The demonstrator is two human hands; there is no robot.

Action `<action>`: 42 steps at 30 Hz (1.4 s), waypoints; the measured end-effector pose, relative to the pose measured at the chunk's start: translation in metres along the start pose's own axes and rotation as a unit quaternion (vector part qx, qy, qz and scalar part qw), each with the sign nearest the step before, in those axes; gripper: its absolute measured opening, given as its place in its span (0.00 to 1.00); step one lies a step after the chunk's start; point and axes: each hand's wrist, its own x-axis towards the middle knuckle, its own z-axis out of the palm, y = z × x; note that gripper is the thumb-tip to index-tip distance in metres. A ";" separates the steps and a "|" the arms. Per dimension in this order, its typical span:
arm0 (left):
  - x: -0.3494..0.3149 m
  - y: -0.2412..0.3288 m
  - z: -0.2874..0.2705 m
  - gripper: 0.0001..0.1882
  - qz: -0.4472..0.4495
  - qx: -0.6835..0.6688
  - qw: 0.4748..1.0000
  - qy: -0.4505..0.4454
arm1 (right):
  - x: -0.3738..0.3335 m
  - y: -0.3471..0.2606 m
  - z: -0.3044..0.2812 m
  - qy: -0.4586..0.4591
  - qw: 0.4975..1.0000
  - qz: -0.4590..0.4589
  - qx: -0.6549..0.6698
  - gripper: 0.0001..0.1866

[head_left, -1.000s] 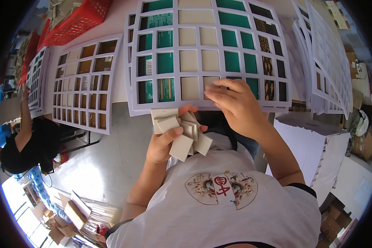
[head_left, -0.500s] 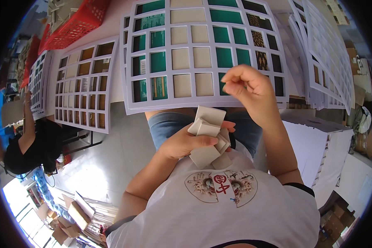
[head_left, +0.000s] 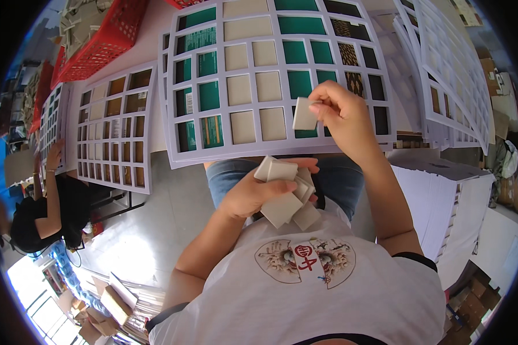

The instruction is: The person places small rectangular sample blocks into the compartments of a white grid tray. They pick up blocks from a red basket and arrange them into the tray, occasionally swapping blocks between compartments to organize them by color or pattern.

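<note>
In front of me lies a white grid frame (head_left: pixel 155 133), its openings showing green, dark and patterned board, with pale grey pieces in the two middle columns. Between thumb and fingers, my right hand (head_left: pixel 346 112) pinches one pale grey cardboard piece (head_left: pixel 304 114). That piece is tilted over a green opening in the near row, right of the filled columns. Close to my shirt, my left hand (head_left: pixel 254 195) is closed around a loose stack of similar cardboard pieces (head_left: pixel 283 208), fanned at different angles. The stack partly hides its fingers.
On the left lies another white grid frame (head_left: pixel 114 183) with brown openings, near a red basket (head_left: pixel 101 62) of grey pieces. More white frames (head_left: pixel 443 75) are stacked at the right. A white box (head_left: pixel 429 201) stands below them. A person in black (head_left: pixel 52 201) works at the far left.
My right hand, with no piece visible in it before, now holds a cardboard piece over the frame. The top piece of the left hand's stack is gone. The view has shifted slightly.
</note>
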 end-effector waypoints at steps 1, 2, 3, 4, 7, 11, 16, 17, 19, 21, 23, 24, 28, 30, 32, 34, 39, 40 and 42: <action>0.001 0.003 0.000 0.28 0.004 -0.008 1.000 0.010 | 0.001 0.002 0.000 0.017 0.999 -0.020 -0.021 0.03; 0.003 0.002 -0.003 0.28 0.033 0.011 0.999 0.001 | 0.003 0.001 -0.002 -0.005 0.999 -0.029 -0.023 0.03; 0.004 0.002 -0.003 0.28 0.038 0.002 0.999 0.001 | 0.005 -0.002 -0.004 -0.028 0.999 -0.038 -0.026 0.04; 0.005 0.003 -0.004 0.28 0.043 -0.006 0.999 0.001 | 0.006 -0.003 -0.006 -0.049 0.997 -0.047 -0.028 0.04; 0.008 0.003 -0.006 0.27 0.071 -0.018 0.997 0.006 | 0.004 0.000 -0.006 -0.084 0.966 -0.159 -0.188 0.07; 0.009 0.007 -0.005 0.25 0.069 -0.016 0.997 0.009 | -0.019 -0.011 -0.008 -0.069 0.906 -0.257 -0.330 0.09; 0.011 0.004 -0.007 0.21 0.034 0.055 0.998 -0.015 | -0.033 -0.025 -0.008 -0.093 0.964 -0.219 -0.117 0.12; 0.014 0.004 -0.007 0.21 0.036 0.075 0.996 -0.026 | -0.035 -0.027 -0.006 -0.120 0.969 -0.201 -0.083 0.12; 0.011 0.004 0.004 0.20 0.015 0.100 0.994 0.034 | -0.039 -0.027 -0.006 -0.129 0.973 -0.185 -0.042 0.12; 0.013 0.004 0.008 0.18 -0.006 0.085 0.995 0.042 | -0.042 -0.025 -0.008 -0.099 0.976 -0.191 -0.032 0.11; 0.016 0.005 0.007 0.17 -0.033 0.035 0.999 -0.002 | -0.042 -0.022 -0.022 -0.081 0.991 -0.076 0.078 0.09; 0.019 0.003 0.007 0.17 -0.017 0.045 0.999 -0.005 | -0.041 -0.019 -0.029 -0.071 0.989 -0.018 0.132 0.08; 0.026 -0.002 0.008 0.17 0.001 0.063 0.998 -0.016 | -0.013 -0.004 -0.046 0.038 0.980 0.046 0.192 0.04; 0.026 0.001 0.010 0.18 -0.008 0.056 0.998 -0.010 | -0.008 0.011 -0.050 -0.007 0.995 0.055 0.081 0.04; 0.023 0.002 0.012 0.19 -0.014 0.045 0.999 0.003 | -0.011 0.010 -0.051 -0.026 0.998 0.045 0.031 0.05; 0.024 0.002 0.012 0.19 -0.004 0.023 1.000 -0.006 | -0.011 0.006 -0.051 -0.037 0.999 0.036 -0.002 0.05; 0.025 0.001 0.013 0.20 -0.008 0.012 1.000 0.000 | -0.008 0.009 -0.057 -0.052 0.998 0.011 -0.036 0.06; 0.025 0.001 0.013 0.20 -0.009 0.011 1.000 0.000 | -0.009 0.010 -0.056 -0.062 0.997 0.023 -0.029 0.07; 0.026 0.002 0.013 0.20 -0.009 0.010 1.000 0.000 | -0.013 0.015 -0.053 -0.029 0.985 -0.105 -0.137 0.10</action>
